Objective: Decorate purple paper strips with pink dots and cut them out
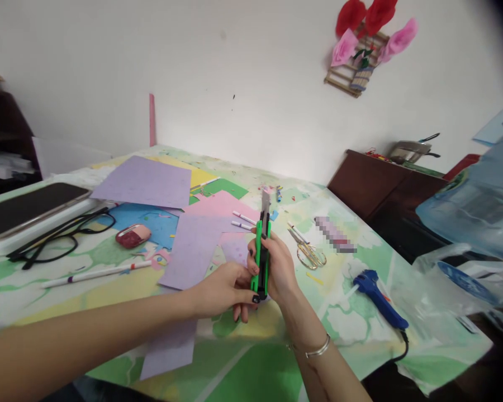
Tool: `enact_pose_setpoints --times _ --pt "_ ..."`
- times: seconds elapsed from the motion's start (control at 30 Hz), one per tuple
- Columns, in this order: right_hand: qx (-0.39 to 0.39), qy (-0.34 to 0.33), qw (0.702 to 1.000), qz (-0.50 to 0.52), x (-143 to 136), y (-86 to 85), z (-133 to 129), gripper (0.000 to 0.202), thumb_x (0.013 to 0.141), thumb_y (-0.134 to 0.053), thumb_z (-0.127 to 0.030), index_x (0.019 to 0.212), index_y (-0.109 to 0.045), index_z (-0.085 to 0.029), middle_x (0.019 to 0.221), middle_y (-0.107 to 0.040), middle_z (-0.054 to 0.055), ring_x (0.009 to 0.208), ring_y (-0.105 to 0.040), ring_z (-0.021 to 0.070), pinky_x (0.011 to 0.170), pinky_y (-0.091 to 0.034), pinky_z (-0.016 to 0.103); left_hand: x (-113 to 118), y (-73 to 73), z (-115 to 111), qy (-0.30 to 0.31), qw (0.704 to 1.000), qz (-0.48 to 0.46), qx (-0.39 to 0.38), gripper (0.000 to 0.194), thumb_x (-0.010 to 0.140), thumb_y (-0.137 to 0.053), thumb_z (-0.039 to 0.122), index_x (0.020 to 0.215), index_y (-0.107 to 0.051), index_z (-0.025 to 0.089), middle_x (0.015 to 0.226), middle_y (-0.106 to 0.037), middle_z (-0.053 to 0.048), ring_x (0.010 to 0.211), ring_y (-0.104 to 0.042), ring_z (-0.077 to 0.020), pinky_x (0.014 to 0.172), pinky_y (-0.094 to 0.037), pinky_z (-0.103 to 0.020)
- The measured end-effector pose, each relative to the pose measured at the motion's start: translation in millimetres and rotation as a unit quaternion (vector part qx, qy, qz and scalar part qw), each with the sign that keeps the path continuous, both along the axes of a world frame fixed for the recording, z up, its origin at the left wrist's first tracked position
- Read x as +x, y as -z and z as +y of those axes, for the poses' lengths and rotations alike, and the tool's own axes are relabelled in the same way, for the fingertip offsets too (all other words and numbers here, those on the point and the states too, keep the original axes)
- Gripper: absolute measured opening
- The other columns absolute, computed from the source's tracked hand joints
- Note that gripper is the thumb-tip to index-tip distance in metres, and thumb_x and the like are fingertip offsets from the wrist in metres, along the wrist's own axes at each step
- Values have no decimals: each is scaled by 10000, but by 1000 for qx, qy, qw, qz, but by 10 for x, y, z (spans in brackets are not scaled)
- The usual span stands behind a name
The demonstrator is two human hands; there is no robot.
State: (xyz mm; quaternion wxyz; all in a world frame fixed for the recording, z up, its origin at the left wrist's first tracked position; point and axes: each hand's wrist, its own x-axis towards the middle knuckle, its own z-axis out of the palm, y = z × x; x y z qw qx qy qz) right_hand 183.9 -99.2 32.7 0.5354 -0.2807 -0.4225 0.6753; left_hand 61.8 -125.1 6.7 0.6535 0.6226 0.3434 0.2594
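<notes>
A green and black utility knife (260, 262) stands upright in front of me, its blade (266, 200) out and pointing away. My right hand (279, 265) is wrapped round the knife's body, thumb on its upper part. Lower down, my left hand (228, 287) pinches the bottom end of the same knife between thumb and fingers. Purple paper sheets (193, 245) lie just left of the hands, over pink paper (218, 206). Gold-handled scissors (310, 254) rest to the right of my right hand.
A blue glue gun (379, 298) with a cord lies at the right, near a clear plastic bag (436, 279). Black-framed glasses (67, 237), a phone (33, 206) and a red and pink case (133, 236) are on the left. White markers (100, 273) and paper scraps are scattered about.
</notes>
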Motion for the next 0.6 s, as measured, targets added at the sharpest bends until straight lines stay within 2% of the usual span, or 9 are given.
enact_pose_setpoints --times 0.13,0.33,0.6 --pt "24 -67 997 35 66 25 -59 271 746 -556 -159 1005 -505 -217 770 -554 -28 460 -484 63 424 -315 192 -25 41 -38 -1 999 -33 -27 250 678 -643 353 673 -544 123 621 -602 2 452 -591 -117 409 -454 -210" --pt "27 -114 992 49 124 30 -110 446 721 -599 -129 1131 -482 -259 832 -512 -20 520 -477 72 477 -321 224 -37 50 -101 2 997 -55 -51 238 685 -648 334 650 -536 127 531 -568 32 427 -578 -116 409 -462 -211" --pt "36 -126 991 38 142 55 -144 345 701 -620 -122 1001 -505 -247 852 -500 -18 545 -474 72 511 -317 230 -28 78 -129 11 996 -63 -65 301 675 -690 385 675 -546 121 609 -601 13 422 -576 -104 409 -469 -212"
